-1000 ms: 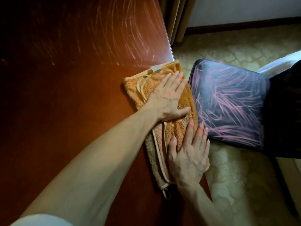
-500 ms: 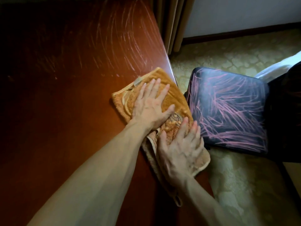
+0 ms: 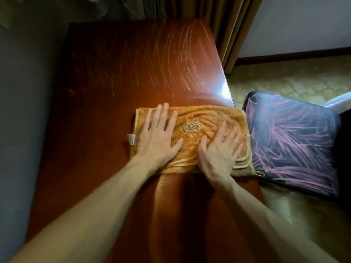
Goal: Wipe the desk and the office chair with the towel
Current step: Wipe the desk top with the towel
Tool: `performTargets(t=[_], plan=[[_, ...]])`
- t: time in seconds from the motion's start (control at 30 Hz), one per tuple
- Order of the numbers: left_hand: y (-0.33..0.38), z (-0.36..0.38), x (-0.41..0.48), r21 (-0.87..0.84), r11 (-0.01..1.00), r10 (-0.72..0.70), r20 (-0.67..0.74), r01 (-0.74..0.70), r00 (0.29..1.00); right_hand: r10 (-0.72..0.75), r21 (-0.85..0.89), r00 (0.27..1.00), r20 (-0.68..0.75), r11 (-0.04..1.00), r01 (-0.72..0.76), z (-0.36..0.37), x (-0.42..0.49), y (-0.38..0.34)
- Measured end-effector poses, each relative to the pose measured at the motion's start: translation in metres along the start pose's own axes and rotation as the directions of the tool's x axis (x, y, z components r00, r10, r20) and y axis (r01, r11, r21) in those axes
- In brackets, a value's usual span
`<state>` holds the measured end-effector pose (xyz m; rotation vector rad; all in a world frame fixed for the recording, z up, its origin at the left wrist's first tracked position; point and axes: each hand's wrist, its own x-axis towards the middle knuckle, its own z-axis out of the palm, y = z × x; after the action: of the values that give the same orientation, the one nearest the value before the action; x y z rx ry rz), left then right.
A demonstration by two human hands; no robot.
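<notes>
A folded orange towel [image 3: 201,118] with a stitched spiral lies crosswise on the reddish-brown wooden desk [image 3: 117,76], its right end at the desk's right edge. My left hand [image 3: 158,137] presses flat on the towel's left part, fingers straight and spread. On the right part, my right hand [image 3: 220,150] also lies flat with straight fingers. The desk top beyond the towel carries pale streaks. Right of the desk is the office chair's dark seat [image 3: 292,141], covered in pink streaks.
A grey wall [image 3: 20,111] runs along the desk's left side. Brown curtains [image 3: 226,25] hang behind the desk's far right corner. Patterned beige carpet [image 3: 296,78] lies around the chair. A white surface [image 3: 340,100] shows at the far right edge.
The towel has turned from slanting along the desk's right edge to lying crosswise. Both hands moved with it and now sit side by side. The view has tilted up, showing the desk's far end.
</notes>
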<state>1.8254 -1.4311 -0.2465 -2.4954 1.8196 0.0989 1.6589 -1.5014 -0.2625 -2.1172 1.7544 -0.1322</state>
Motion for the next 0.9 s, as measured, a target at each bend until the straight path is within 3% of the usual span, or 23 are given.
performTargets(t=[0.07,0.13,0.3,0.43,0.7,0.9], plan=[[-0.027,0.000,0.016,0.069,0.922,0.374,0.098,-0.382,0.922,0.134,-0.008,0.989,0.057,0.991,-0.134,0.006,0.002,-0.009],[-0.041,0.006,0.026,0.045,0.870,0.477,0.173,-0.491,0.861,0.150,-0.072,0.988,0.023,0.986,-0.148,0.012,0.012,-0.013],[-0.045,0.026,0.030,-0.074,0.944,0.323,0.030,-0.321,0.946,0.010,-0.144,1.000,-0.029,0.990,-0.014,0.018,0.050,-0.016],[-0.036,0.031,0.032,-0.172,0.980,0.101,-0.017,-0.102,0.995,-0.159,-0.188,0.987,-0.022,0.970,0.152,0.015,0.096,-0.028],[-0.046,0.033,0.033,-0.265,0.961,-0.095,-0.068,0.073,0.993,-0.311,-0.244,0.950,0.038,0.919,0.311,0.021,0.132,-0.065],[-0.102,0.036,0.021,-0.262,0.949,-0.204,-0.097,0.173,0.974,-0.422,-0.263,0.902,0.085,0.864,0.429,0.043,0.130,-0.134]])
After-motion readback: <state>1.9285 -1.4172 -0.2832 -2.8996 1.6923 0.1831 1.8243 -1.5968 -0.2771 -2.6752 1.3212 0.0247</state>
